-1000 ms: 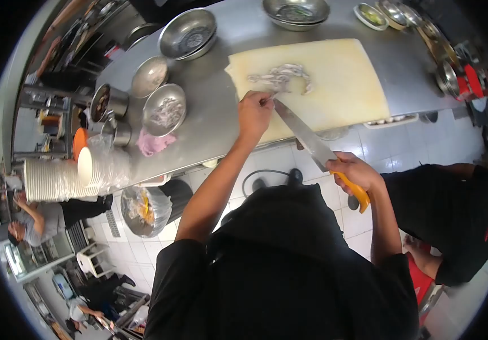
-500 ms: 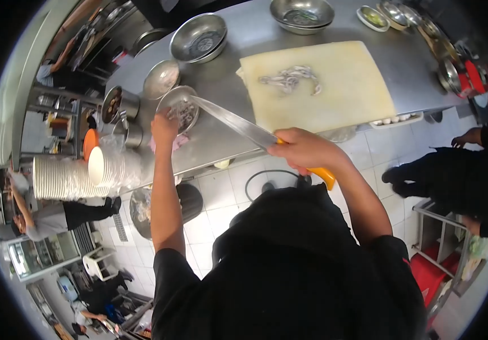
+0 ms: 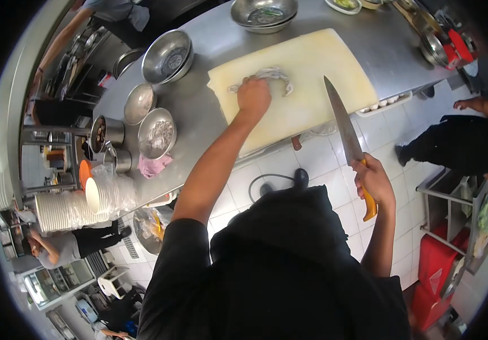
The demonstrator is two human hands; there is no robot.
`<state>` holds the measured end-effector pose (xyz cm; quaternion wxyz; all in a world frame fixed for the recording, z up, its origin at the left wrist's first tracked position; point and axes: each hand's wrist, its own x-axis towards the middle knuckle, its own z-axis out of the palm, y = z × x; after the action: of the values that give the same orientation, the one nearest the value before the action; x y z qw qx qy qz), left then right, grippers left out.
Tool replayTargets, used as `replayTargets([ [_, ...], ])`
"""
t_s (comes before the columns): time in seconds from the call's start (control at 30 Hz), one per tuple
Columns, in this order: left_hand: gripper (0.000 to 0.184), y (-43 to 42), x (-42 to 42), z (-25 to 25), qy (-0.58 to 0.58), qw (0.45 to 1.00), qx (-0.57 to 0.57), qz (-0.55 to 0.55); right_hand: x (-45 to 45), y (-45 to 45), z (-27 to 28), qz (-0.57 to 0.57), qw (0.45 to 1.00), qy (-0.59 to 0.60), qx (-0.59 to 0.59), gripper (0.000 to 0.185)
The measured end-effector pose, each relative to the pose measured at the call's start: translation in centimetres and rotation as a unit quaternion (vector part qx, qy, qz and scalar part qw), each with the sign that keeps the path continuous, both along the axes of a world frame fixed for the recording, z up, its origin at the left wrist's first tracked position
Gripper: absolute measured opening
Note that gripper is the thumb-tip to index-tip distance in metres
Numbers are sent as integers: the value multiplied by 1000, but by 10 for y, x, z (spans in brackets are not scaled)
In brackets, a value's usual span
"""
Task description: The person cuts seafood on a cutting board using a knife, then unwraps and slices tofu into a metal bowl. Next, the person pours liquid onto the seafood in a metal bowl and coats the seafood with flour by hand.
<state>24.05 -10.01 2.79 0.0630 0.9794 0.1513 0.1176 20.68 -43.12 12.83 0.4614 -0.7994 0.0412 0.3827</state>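
Food (image 3: 275, 72) on cutting board (image 3: 306, 99), board on counter (image 3: 195, 133); bowls (image 3: 162, 48) left, knife (image 3: 350, 143) right

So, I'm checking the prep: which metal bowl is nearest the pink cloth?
The bowl of pale pieces, right beside the cloth; the other metal bowls stand farther away.

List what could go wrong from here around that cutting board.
The right hand holds a knife, its bare blade partly over the cutting board; a careless swing could cut the left hand at the pale strips. The pink cloth lies near the front edge of the table and might be brushed off.
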Motion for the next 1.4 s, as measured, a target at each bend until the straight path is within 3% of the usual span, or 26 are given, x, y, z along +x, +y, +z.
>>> replayTargets([
  [0.03,17,1,3,1,9,1000,26,1,1,-4,-1,-1,1000,3,-3,19],
  [0.13,16,14,-1,13,-28,994,-102,-9,6,-9,-7,-9,1000,-3,15,18],
  [0.3,17,16,-30,109,-17,966,-258,26,32,0,-7,34,999,-1,17,18],
  [0.43,16,26,-55,146,-24,937,-346,25,52,11,-8,74,997,-20,27,19],
  [0.53,14,16,-64,173,-14,933,-353,61,63,15,-14,85,995,-38,26,19],
  [0.7,16,16,-66,173,-72,914,-396,55,69,19,-16,65,997,-36,32,17],
  [1.0,18,9,-67,271,-152,924,-352,4,63,10,-21,55,998,-24,23,19],
  [1.1,24,4,-37,267,-125,932,-339,-15,59,9,-31,40,998,-18,37,17],
  [1.17,18,-13,-4,260,-53,949,-308,41,58,10,-35,34,999,-13,41,16],
  [1.23,20,12,30,203,-126,947,-286,-76,57,12,-38,31,999,-5,40,16],
  [1.33,32,12,39,146,-190,975,-95,-60,55,10,-44,22,999,2,44,16],
  [1.4,37,1,17,120,-79,981,-177,-10,52,6,-46,16,999,-2,43,16],
])
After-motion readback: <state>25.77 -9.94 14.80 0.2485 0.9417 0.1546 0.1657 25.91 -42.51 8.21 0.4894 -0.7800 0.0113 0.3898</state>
